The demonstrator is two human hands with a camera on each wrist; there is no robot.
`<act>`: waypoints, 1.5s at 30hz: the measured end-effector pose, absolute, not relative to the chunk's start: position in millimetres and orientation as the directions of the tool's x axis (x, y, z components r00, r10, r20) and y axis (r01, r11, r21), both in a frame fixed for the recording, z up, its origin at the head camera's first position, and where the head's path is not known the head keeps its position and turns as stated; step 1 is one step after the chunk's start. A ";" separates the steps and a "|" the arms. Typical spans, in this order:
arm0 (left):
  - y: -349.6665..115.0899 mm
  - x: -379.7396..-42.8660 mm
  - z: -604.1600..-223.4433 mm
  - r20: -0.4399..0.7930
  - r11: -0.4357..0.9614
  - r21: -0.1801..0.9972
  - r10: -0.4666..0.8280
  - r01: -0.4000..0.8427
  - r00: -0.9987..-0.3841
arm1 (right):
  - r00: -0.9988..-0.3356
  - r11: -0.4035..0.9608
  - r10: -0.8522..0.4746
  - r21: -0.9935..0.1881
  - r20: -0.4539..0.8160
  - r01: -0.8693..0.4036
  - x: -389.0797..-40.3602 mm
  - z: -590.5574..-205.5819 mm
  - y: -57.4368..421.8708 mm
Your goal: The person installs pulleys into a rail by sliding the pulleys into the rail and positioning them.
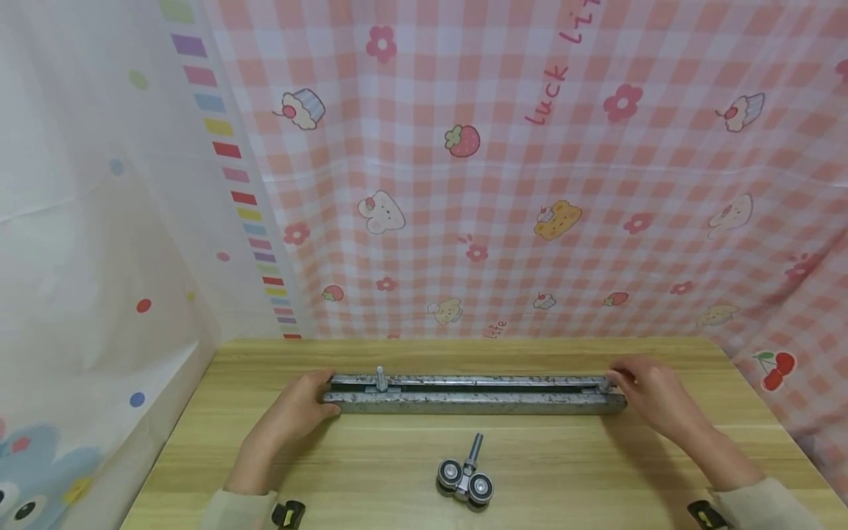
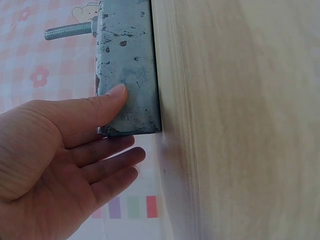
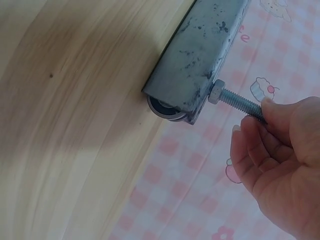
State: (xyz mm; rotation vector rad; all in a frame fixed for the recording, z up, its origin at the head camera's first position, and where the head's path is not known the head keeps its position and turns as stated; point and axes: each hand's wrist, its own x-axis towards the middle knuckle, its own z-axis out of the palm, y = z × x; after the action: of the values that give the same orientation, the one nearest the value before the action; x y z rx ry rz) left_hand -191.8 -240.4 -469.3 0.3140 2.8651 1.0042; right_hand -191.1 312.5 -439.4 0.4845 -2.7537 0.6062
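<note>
A grey, scuffed metal rail [image 1: 477,405] with a slot along its top lies across the table. At its left end my left hand [image 1: 301,407] grips it, the thumb on the front face [image 2: 120,95] in the left wrist view. One threaded bolt [image 1: 380,378] stands up from the slot near that end. My right hand [image 1: 657,397] pinches the upper part of another trolley's threaded bolt [image 3: 241,103] between thumb and fingers. Below its hex nut [image 3: 217,92], that trolley sits in the rail's right end, a wheel [image 3: 165,111] showing at the opening.
A loose roller trolley [image 1: 466,477] with black-rimmed wheels and an upright bolt lies on the wooden table [image 1: 371,471], in front of the rail. Behind the table hangs a pink checked cloth [image 1: 424,243]; a white dotted cloth [image 1: 99,243] hangs at the left.
</note>
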 end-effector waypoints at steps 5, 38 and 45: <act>-240.6 -192.6 -469.6 -0.020 0.766 0.622 0.224 0.163 -0.974 | -0.891 0.849 -0.275 -0.343 0.363 -0.402 -192.4 -440.7 308.1; -240.4 -191.6 -469.3 -0.034 0.770 0.620 0.216 0.149 -0.976 | -0.856 0.810 -0.331 -0.345 0.397 -0.473 -198.1 -442.1 273.6; -240.4 -192.1 -469.5 -0.025 0.769 0.619 0.220 0.158 -0.975 | -0.848 0.801 -0.331 -0.352 0.413 -0.484 -197.9 -442.5 267.0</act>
State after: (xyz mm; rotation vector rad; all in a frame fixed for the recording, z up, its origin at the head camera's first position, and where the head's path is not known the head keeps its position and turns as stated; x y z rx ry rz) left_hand -192.1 -240.4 -469.5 0.3070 2.8638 0.9892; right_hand -197.9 267.0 -442.5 0.6210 -2.6563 0.6479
